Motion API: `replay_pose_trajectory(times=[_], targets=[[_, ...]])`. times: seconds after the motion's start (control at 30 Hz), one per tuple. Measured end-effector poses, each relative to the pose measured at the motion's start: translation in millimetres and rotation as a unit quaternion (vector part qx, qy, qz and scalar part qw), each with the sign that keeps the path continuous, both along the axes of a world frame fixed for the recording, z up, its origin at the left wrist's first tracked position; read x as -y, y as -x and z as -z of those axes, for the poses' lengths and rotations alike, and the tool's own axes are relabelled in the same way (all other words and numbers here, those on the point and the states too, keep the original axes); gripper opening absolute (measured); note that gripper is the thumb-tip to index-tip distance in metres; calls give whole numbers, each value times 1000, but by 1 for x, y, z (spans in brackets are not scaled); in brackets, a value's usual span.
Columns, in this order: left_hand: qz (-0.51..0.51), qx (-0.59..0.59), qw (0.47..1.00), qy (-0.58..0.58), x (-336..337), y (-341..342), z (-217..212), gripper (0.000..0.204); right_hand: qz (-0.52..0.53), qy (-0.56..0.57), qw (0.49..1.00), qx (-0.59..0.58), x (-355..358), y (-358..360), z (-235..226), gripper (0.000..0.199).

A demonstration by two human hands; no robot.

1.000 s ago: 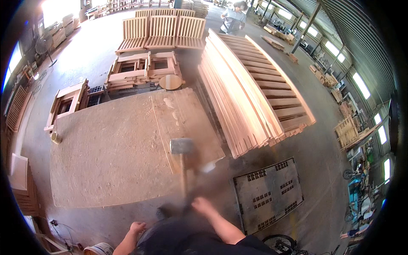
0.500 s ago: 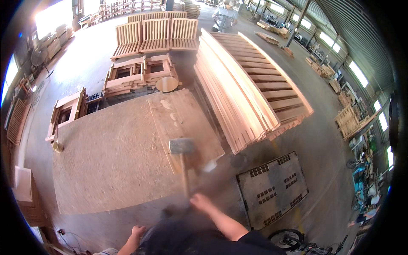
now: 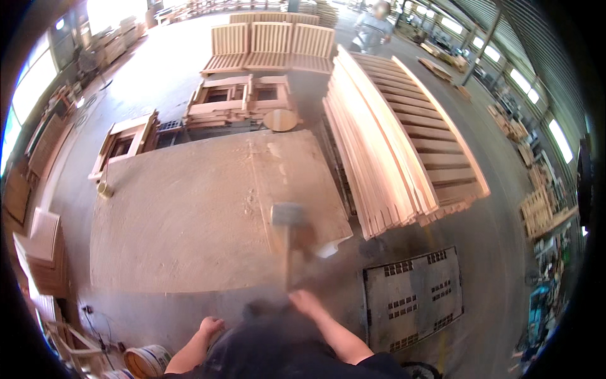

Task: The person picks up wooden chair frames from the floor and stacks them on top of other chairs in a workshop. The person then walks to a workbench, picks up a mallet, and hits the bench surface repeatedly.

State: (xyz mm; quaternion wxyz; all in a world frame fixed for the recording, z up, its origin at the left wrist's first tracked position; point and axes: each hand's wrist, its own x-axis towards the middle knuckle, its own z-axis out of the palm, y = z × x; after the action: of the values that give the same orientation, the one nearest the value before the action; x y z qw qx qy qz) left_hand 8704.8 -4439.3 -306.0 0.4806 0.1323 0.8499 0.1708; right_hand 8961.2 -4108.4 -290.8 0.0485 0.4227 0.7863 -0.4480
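Note:
My right hand (image 3: 304, 302) is closed round the lower end of the light wooden handle of a mallet (image 3: 287, 215). Its blocky grey head points away from me, over the near right part of a large worn board (image 3: 183, 215). My left hand (image 3: 212, 325) hangs beside my body, fingers curled, with nothing visible in it. A thinner sheet (image 3: 303, 170) lies on the board's right side, and a small pale piece (image 3: 328, 251) shows at its near right corner. A small cup-like pot (image 3: 105, 189) stands at the board's left edge.
Right of the board rises a tall stack of slatted wooden panels (image 3: 385, 139). Wooden frames (image 3: 237, 101), a round disc (image 3: 281, 120) and slatted seats (image 3: 268, 47) stand beyond. A dark pallet (image 3: 413, 294) lies at right, a bucket (image 3: 146, 361) at lower left. Another person (image 3: 372, 28) stands far off.
The view has shifted, so the board and stacks sit farther right in the picture. The mallet stays in my right hand. My left hand remains beside my body.

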Motion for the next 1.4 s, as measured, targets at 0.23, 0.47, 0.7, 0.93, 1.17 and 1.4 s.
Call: replay_pose_trajectory(times=[0.23, 0.47, 0.7, 0.93, 1.17, 1.4], targets=[[-57, 1, 998, 32, 27, -16, 8, 40, -35, 40, 999, -12, 14, 13, -17, 41], [-143, 40, 989, 0, 56, -18, 18, 36, -124, 10, 992, -1, 22, 10, 18, 35], [-179, 49, 982, 21, 105, -15, 42, 35, -26, 81, 996, 28, 42, 9, -1, 32], [-170, 43, 983, 54, 150, -12, 64, 34, -30, -7, 999, 7, 53, 10, 27, 26], [-223, 67, 971, 46, 161, -16, 51, 32, 45, 46, 998, 22, 50, 11, 15, 30], [-244, 45, 969, 13, 122, -15, 17, 33, -52, 66, 990, 110, 14, 38, -10, 49]])
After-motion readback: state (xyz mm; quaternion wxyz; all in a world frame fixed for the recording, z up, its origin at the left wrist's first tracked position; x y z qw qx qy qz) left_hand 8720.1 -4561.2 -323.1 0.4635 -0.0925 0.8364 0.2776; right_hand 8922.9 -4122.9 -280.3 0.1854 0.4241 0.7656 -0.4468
